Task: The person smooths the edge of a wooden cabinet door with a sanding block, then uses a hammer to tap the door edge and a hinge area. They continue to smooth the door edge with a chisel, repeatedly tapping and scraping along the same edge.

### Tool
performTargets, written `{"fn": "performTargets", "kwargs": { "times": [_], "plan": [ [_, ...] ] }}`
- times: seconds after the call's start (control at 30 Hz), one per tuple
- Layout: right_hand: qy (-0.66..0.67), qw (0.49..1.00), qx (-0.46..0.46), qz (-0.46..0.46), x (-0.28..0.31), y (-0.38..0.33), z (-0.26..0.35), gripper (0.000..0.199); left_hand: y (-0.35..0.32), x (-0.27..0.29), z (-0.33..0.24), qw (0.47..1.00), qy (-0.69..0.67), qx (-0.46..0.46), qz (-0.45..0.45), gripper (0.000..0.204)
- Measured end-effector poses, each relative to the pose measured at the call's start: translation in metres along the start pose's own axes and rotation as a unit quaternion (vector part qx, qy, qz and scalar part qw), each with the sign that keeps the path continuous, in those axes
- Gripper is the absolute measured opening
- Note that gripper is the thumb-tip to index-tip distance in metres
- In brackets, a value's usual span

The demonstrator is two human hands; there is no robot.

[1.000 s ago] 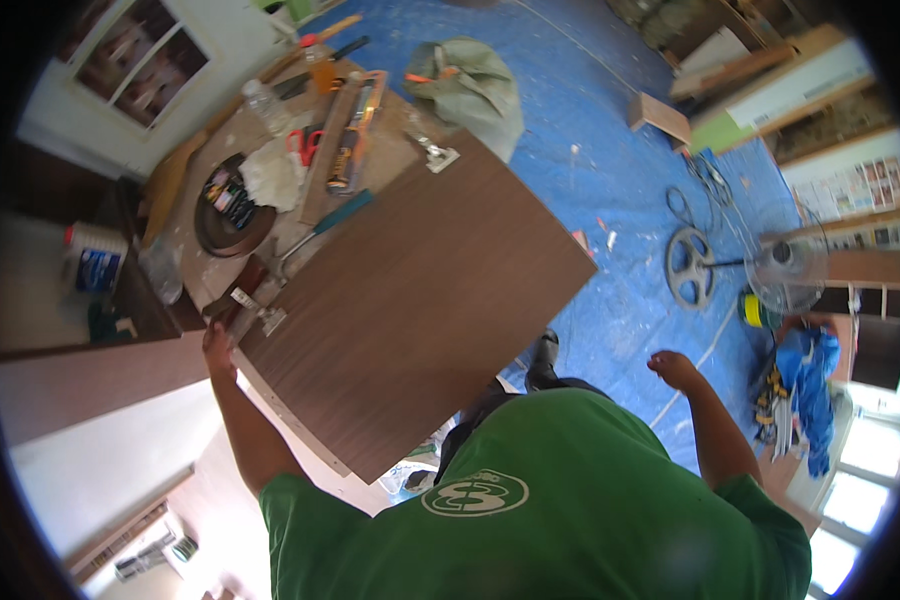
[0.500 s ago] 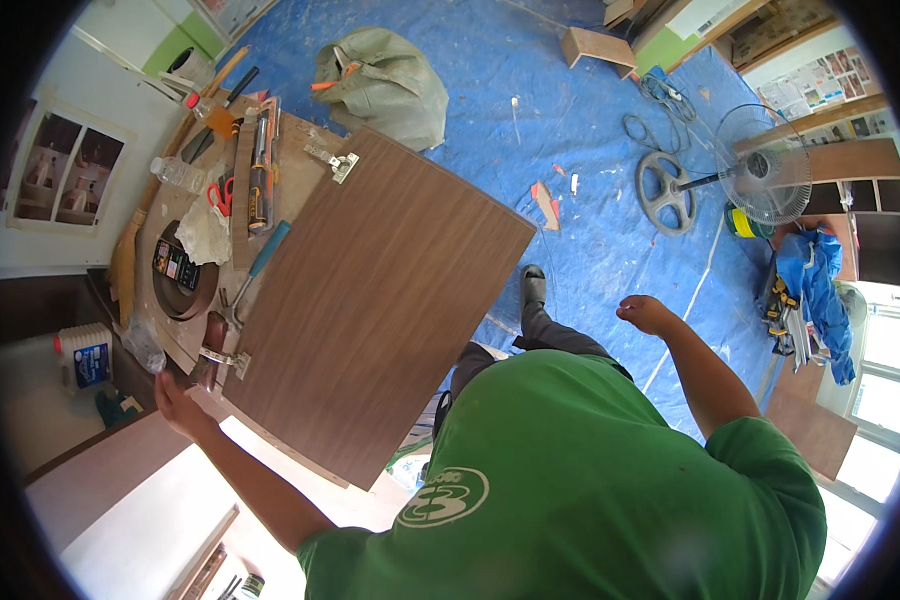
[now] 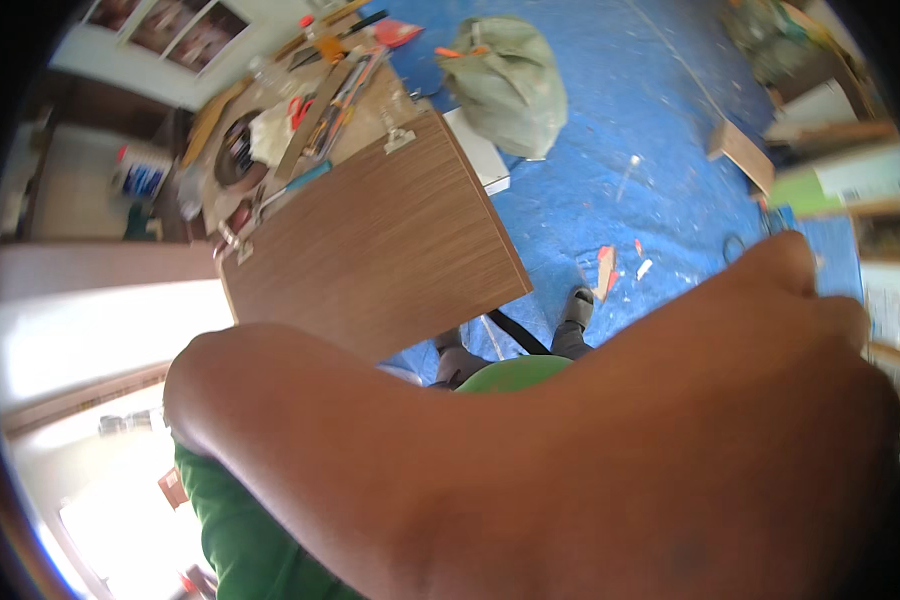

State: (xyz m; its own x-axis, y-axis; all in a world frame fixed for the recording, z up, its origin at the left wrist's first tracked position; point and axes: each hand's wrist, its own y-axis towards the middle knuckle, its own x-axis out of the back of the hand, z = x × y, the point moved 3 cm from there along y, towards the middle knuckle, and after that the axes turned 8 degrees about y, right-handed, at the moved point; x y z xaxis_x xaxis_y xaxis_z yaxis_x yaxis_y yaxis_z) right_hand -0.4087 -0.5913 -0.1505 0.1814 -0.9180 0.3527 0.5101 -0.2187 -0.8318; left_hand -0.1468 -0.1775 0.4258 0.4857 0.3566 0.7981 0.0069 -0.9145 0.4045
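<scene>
Blue sheeting (image 3: 560,220) covers the floor, with white spots on it, and I look down at it through the head camera. Very close to the lens, the left arm (image 3: 450,450) goes right across my view. At its end the left hand (image 3: 805,365) looks big, dark and blurry. I cannot tell if its fingers are apart or together, or if they hold something. I cannot see the right hand. Far to the left of the fingers is the brown board (image 3: 380,250), which has wood lines and two metal hinges (image 3: 400,139) along its far edge. The arm hides part of its near side. Past that edge, farther from the fingers, a messy table top (image 3: 365,130) has red scissors (image 3: 298,113) and a blue-handled tool (image 3: 308,178). Up and left of the fingers sits a grey-green bag (image 3: 510,90). Nearer, just above them, is a small wooden box (image 3: 745,155). Red and white scraps (image 3: 606,270) lie to their left.
</scene>
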Motion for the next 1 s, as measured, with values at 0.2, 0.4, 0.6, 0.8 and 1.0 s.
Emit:
{"fn": "performTargets", "kwargs": {
  "times": [0.2, 0.4, 0.6, 0.8, 1.0],
  "plan": [
    [0.116, 0.986, -0.117, 0.029, 0.071, 0.040, 0.021, 0.035, 0.059, 0.034, -0.002, 0.960, 0.067, 0.242, -0.120, 0.031],
    [0.142, 0.975, -0.157, -0.062, 0.195, 0.069, -0.035, 0.025, -0.038, -0.055, 0.132, 0.684, 0.099, 0.646, -0.323, 0.028],
    [0.100, 0.991, -0.094, 0.006, 0.171, 0.131, 0.068, 0.021, -0.183, -0.236, 0.197, 0.648, 0.171, 0.712, -0.209, 0.042],
    [0.023, 0.991, 0.115, 0.062, 0.163, 0.118, 0.240, 0.023, -0.143, -0.301, 0.220, 0.610, 0.133, 0.781, 0.022, 0.075],
    [0.019, 0.996, 0.084, -0.011, 0.210, 0.118, 0.324, 0.031, -0.146, -0.293, 0.242, 0.617, 0.166, 0.769, -0.029, 0.079]
  ]
}}
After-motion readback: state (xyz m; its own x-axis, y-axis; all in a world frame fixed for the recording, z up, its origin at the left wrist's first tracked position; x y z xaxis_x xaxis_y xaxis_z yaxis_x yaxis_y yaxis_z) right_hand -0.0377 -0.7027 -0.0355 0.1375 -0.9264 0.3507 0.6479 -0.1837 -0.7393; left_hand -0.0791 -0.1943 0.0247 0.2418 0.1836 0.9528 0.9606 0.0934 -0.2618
